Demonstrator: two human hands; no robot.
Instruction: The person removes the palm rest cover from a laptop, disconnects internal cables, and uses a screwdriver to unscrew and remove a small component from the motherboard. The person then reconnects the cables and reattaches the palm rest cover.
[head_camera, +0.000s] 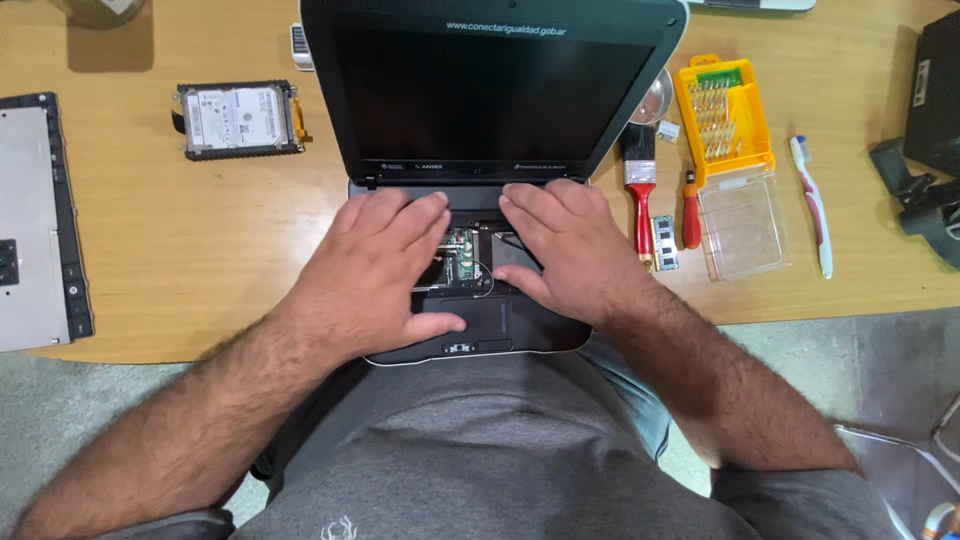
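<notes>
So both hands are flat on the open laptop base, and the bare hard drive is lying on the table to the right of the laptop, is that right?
Not quite. The head view shows the left hand and right hand flat on the open laptop base, but the bare hard drive lies on the table to the left of the laptop, not the right.

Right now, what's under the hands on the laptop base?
Between the left hand and right hand, the laptop base lies open: a green circuit board and thin wires show. The hands cover everything else there; the touchpad below is visible.
</notes>
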